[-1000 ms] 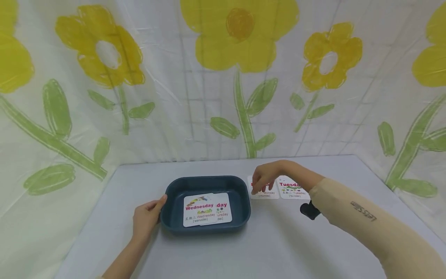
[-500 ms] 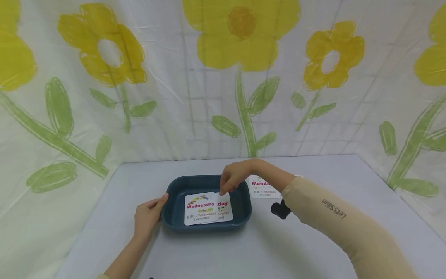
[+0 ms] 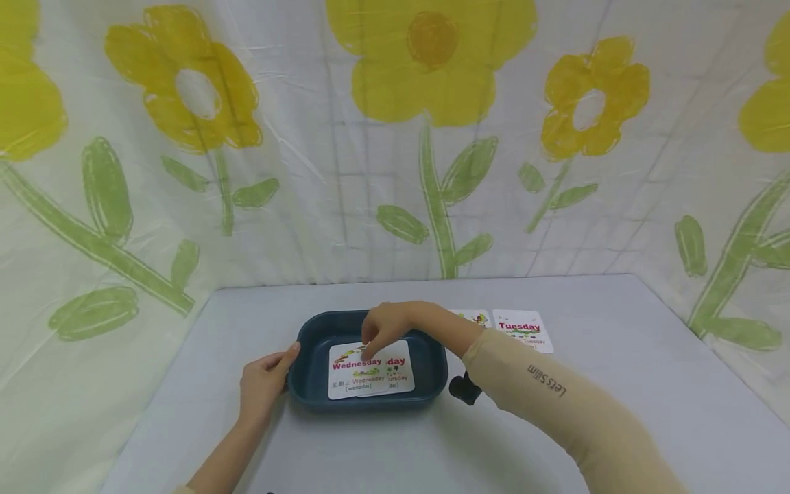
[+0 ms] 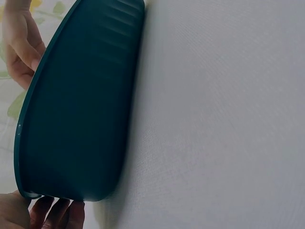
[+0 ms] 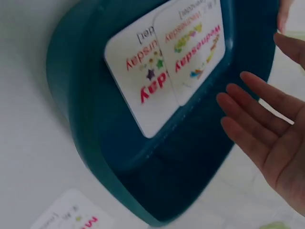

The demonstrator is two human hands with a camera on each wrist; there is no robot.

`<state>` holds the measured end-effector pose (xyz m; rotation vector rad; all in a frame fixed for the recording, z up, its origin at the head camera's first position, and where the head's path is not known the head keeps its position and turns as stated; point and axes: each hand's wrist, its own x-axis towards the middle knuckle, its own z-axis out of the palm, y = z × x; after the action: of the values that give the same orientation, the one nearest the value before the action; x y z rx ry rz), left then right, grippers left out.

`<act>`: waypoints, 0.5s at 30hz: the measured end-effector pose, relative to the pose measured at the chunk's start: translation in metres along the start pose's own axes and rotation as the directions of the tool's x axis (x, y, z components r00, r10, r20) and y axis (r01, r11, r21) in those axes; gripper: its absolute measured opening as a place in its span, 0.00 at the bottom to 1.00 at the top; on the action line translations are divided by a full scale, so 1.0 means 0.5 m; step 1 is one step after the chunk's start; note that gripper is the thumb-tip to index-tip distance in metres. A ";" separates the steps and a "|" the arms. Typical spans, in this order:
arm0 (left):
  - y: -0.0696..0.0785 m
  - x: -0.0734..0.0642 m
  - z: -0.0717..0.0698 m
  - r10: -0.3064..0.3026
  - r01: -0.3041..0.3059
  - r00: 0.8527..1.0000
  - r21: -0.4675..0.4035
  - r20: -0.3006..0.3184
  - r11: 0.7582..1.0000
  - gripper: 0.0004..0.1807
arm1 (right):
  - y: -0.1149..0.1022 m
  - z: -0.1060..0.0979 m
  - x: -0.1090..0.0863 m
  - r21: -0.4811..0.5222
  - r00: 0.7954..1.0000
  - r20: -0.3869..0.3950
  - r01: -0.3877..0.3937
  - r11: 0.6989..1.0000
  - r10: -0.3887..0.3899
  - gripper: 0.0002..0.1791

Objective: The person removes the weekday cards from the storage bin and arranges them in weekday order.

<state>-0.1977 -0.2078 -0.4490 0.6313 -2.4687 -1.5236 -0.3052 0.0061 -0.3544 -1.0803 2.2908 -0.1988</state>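
A dark teal rectangular tray (image 3: 370, 403) stands on the table with two white word cards inside. The Wednesday card (image 3: 352, 381) overlaps a second card (image 3: 402, 374) whose visible letters read "ursday". My left hand (image 3: 260, 385) grips the tray's left end, thumb at the rim; in the left wrist view its fingers (image 4: 58, 213) curl against the outer wall. Over the tray hovers my right hand (image 3: 387, 326), fingertips pointing down close above the Wednesday card. The right wrist view shows that hand (image 5: 281, 143) holding nothing, its fingers loosely extended.
Right of the tray lie a Tuesday card (image 3: 520, 331) and the Monday card (image 3: 474, 316), the latter mostly covered by my right forearm. A black wrist device (image 3: 464, 389) hangs under the right sleeve. A flower-printed curtain (image 3: 333, 206) rises behind the white table (image 3: 345, 453).
My right hand has swept left from above the Monday card to above the Wednesday card in the tray. The left hand, tray and cards have stayed in place.
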 end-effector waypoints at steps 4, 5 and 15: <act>0.001 -0.002 0.000 0.004 -0.004 1.000 -0.009 0.000 1.000 0.36 | -0.004 0.021 0.013 -0.039 0.998 -0.066 -0.022 0.999 0.020 0.23; 0.001 -0.002 0.000 0.007 -0.007 1.000 -0.013 0.001 1.000 0.36 | -0.004 0.026 0.017 -0.051 0.997 -0.079 -0.027 0.998 0.023 0.23; -0.003 0.001 -0.001 0.013 -0.013 1.000 -0.031 -0.003 0.999 0.35 | -0.014 0.068 0.045 -0.122 0.985 -0.144 -0.109 0.987 0.091 0.35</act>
<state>-0.1975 -0.2088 -0.4501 0.6111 -2.4369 -1.5526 -0.2924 -0.0115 -0.3896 -1.0396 2.5049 -0.0879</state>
